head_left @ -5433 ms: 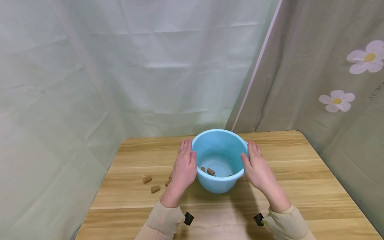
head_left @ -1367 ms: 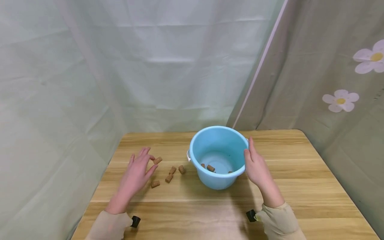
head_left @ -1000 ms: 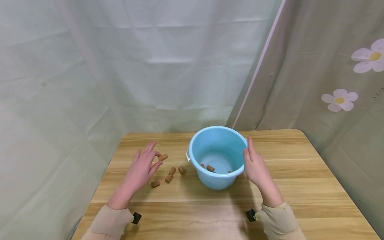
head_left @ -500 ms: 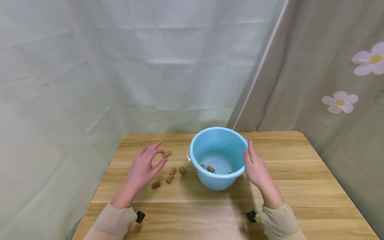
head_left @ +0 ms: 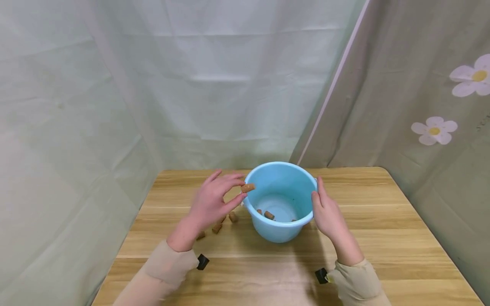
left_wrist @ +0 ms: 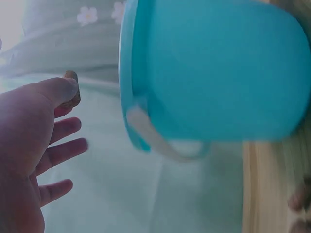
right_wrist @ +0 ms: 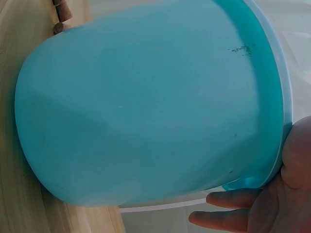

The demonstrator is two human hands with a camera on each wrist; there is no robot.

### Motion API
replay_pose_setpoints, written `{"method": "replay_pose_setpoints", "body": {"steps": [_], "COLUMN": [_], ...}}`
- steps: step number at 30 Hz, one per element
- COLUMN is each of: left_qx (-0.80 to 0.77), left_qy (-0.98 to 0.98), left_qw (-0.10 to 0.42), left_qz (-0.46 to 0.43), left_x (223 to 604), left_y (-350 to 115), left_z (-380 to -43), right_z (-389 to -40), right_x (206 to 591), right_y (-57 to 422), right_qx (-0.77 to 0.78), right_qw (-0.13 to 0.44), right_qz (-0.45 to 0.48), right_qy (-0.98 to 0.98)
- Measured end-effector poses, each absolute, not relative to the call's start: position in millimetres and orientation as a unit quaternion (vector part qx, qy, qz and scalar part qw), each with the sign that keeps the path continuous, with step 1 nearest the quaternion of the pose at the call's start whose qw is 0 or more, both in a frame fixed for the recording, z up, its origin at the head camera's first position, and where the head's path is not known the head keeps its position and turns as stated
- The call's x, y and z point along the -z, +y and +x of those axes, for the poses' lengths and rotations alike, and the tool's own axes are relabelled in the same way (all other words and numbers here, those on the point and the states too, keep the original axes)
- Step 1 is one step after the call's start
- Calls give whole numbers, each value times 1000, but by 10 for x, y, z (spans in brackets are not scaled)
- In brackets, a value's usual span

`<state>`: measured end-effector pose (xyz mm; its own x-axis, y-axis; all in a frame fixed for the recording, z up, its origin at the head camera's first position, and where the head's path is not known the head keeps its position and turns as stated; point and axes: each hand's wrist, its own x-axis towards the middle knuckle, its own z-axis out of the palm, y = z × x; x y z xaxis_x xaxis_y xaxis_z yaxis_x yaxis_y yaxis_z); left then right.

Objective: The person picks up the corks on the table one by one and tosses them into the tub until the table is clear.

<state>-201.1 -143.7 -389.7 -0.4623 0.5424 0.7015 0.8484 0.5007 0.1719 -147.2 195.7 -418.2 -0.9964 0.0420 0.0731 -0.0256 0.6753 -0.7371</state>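
Observation:
Between the thumb and index finger of my left hand [head_left: 210, 202] is a cork [head_left: 248, 188], held just above the left rim of a light blue bucket [head_left: 277, 233]. The left wrist view shows that hand's other fingers spread apart. My right hand [head_left: 330, 216] lies against the bucket's right side, with its fingers fairly straight and palm by the rim [right_wrist: 286, 97]. Inside the bucket a few corks [head_left: 269, 215] lie at the bottom, partly hidden by the near wall. More corks [head_left: 217, 228] lie on the table left of it, some partly covered by my left arm.
A wood-grain table [head_left: 383, 238] carries everything. The bucket's white handle [left_wrist: 155, 141] hangs down on its left side. Pale curtains [head_left: 237, 85] stand close behind and along both sides, with printed flowers on the right one.
After lifting a cork off the table, my left hand has carried it rightward to the bucket's rim. Earlier both hands were on the bucket; the right one has stayed.

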Motion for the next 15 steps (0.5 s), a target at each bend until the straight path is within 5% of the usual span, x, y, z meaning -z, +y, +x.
{"method": "replay_pose_setpoints", "body": {"steps": [15], "left_qx": [238], "left_qy": [-811], "left_qw": [270], "left_qz": [-461], "left_x": [3835], "left_y": [-880], "left_z": [-2028], "right_z": [-1471], "right_x": [4174], "right_y": [1958], "right_qx": [-405], "right_qw": [40], "right_qz": [-3], "right_qy": [-913]}}
